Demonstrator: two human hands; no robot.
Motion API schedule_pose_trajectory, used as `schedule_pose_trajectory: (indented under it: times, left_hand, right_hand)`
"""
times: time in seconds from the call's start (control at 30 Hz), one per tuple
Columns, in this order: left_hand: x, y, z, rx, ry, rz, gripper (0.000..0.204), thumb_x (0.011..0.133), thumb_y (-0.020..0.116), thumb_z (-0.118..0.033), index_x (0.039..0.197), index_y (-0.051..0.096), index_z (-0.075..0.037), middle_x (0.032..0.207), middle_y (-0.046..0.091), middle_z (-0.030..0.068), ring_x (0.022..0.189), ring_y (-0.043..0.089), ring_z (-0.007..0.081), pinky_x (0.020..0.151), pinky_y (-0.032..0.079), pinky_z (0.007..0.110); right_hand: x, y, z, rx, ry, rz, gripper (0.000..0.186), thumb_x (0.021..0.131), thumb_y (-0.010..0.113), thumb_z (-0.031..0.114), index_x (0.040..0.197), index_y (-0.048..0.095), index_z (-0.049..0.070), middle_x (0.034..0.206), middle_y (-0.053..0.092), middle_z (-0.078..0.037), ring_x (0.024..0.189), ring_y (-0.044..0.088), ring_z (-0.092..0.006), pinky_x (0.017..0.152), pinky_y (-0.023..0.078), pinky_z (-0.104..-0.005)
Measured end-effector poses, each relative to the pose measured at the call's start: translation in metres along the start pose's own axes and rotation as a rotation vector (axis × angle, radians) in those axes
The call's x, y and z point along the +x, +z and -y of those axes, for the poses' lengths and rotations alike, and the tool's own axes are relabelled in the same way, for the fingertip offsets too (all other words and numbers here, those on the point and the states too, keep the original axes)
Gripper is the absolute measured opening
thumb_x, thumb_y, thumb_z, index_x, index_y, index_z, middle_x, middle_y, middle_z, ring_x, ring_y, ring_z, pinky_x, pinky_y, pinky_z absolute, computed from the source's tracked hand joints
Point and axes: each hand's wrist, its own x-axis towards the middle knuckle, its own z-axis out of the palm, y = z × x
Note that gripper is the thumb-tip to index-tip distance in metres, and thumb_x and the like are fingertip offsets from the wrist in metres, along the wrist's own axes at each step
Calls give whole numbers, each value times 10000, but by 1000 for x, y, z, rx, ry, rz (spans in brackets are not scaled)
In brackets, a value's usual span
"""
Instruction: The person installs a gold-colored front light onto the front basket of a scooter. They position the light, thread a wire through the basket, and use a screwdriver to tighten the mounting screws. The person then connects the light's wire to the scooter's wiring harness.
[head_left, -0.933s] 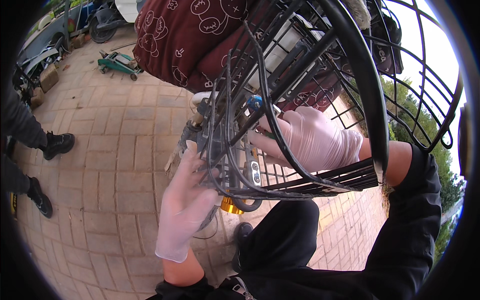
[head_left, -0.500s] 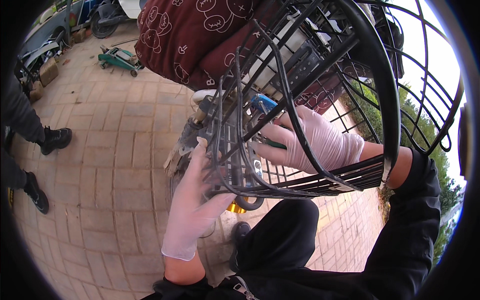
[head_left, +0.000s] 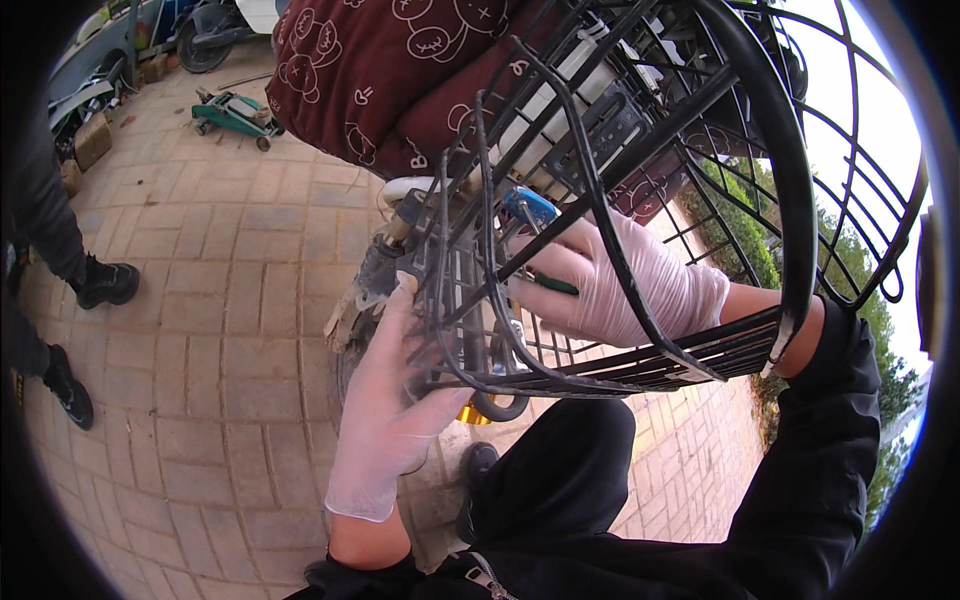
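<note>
A black wire basket [head_left: 590, 383] is tipped over in front of me, mounted on a vehicle. My left hand [head_left: 380, 400], in a thin translucent white glove, grips the basket's left end, with some of its fingers hidden behind the wires. Inside the basket, my gloved right hand [head_left: 620, 275] has its fingers curled round a green-handled tool [head_left: 553, 284], whose kind I cannot make out. Just beyond those fingers is a blue object [head_left: 530, 205], partly covered by the wires. A gold-coloured part [head_left: 474, 413] shows below the basket, close to my left thumb.
A dark red patterned quilted cover [head_left: 370, 90] lies over the vehicle beyond the basket. A green floor jack [head_left: 235, 118] stands on the brick paving [head_left: 210, 400]. At the left are another person's legs and black shoes [head_left: 107, 281]. Shrubs [head_left: 740, 215] grow at the right.
The basket's upper bars have shifted slightly to the right in view. Both hands keep nearly the same places, and the green handle shows a little more between my right fingers.
</note>
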Motion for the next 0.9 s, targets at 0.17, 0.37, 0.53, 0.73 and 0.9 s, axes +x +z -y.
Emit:
schedule_pose_trajectory:
  times: [0.17, 0.37, 0.53, 0.73, 0.9]
  left_hand:
    - [1, 0, -3, 14, -3, 3, 913, 764, 739, -17, 1544, 264, -15, 1336, 537, 142, 1175, 587, 234, 1045, 445, 385]
    - [2, -2, -1, 21, 23, 13, 916, 768, 729, 3, 1546, 246, 3, 1316, 545, 159, 1178, 596, 242, 1035, 456, 386]
    - [1, -2, 1, 30, 63, 35, 907, 769, 724, 12, 1537, 242, 31, 1311, 549, 162, 1171, 601, 245, 1036, 455, 386]
    - [2, -1, 0, 18, 52, 35, 898, 770, 724, 14, 1531, 247, 36, 1311, 549, 164, 1172, 601, 244, 1033, 459, 382]
    - [1, 0, -2, 2, 40, 32, 879, 780, 710, 19, 1531, 251, 32, 1321, 540, 163, 1169, 603, 245, 1035, 458, 380]
  right_hand:
    - [1, 4, 0, 1, 17, -22, 327, 701, 726, 188, 1010, 654, 109, 1108, 569, -49, 930, 590, -210, 684, 519, -351]
    - [-2, 3, -1, -43, 12, 61, 361, 757, 693, 254, 1074, 601, 107, 1079, 548, -59, 807, 590, -200, 690, 495, -368]
    - [-4, 5, -3, 35, 36, 36, 368, 732, 694, 237, 1073, 611, 126, 1037, 536, -40, 741, 576, -173, 670, 482, -353]
    - [-4, 12, -4, -128, -53, -56, 313, 724, 691, 197, 1023, 628, 124, 1009, 538, -19, 709, 556, -144, 642, 476, -329]
    - [-4, 10, -5, -101, -71, -41, 303, 731, 677, 177, 1026, 625, 129, 1028, 531, -24, 695, 551, -143, 630, 477, -313]
